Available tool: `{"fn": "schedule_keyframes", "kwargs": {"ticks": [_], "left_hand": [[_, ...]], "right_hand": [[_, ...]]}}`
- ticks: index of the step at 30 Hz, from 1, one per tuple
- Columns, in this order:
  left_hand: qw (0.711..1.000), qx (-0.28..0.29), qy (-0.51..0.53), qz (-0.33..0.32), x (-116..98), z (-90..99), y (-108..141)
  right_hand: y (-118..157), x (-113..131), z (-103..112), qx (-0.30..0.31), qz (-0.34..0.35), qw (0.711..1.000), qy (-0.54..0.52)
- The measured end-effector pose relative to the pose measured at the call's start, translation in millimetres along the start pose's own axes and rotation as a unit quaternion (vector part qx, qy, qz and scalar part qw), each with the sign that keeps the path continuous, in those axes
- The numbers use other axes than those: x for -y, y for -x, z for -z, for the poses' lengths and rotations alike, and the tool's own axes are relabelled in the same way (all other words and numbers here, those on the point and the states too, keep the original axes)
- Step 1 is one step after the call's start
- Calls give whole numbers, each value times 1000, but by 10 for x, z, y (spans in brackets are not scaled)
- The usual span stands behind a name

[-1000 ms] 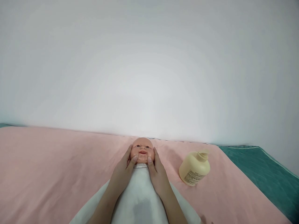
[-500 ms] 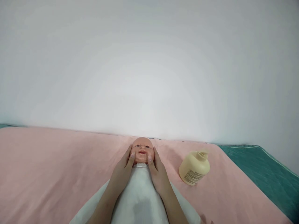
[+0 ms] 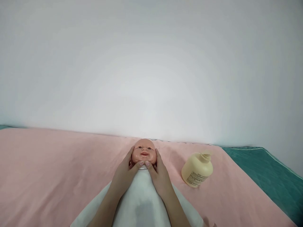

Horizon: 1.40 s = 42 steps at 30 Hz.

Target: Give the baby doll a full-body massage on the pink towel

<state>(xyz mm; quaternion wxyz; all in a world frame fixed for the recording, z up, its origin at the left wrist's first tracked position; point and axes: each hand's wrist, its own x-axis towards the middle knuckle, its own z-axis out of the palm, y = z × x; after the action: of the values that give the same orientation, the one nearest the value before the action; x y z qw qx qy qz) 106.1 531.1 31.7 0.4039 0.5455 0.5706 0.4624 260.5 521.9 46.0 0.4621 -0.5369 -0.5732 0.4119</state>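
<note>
A baby doll [image 3: 144,150] in white clothing [image 3: 141,192] lies on its back, its head toward the wall. Along one side of its head my left hand [image 3: 125,173] curves its fingers, with the thumb at the chin. On the opposite side my right hand [image 3: 161,173] cups the head the same way. The two thumb tips nearly meet below the doll's mouth. Some of my fingers are hidden behind the head. To the right of my right hand stands a pale yellow pump bottle [image 3: 197,170], which neither hand touches.
A pink cloth [image 3: 66,164] covers most of the surface. Green quilted fabric [image 3: 267,173] shows beyond its right edge. A plain white wall [image 3: 151,69] rises directly behind the doll. Part of a doll's hand [image 3: 209,222] shows at the bottom edge.
Both thumbs have moved from the doll's cheeks down and inward to its chin. My fingers remain at the sides of the head. Doll and bottle have stayed in place.
</note>
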Motion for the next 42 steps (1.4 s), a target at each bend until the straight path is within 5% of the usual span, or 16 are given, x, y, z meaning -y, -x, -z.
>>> {"fn": "schedule_keyframes", "kwargs": {"ticks": [16,42], "left_hand": [[999,-7,-50,5,-68,28,38],[998,31,59,-2,37,-23,16]], "right_hand": [[-51,-66,11,4,-6,1000,20],[-2,-5,-4,3,-17,1000,5]]}}
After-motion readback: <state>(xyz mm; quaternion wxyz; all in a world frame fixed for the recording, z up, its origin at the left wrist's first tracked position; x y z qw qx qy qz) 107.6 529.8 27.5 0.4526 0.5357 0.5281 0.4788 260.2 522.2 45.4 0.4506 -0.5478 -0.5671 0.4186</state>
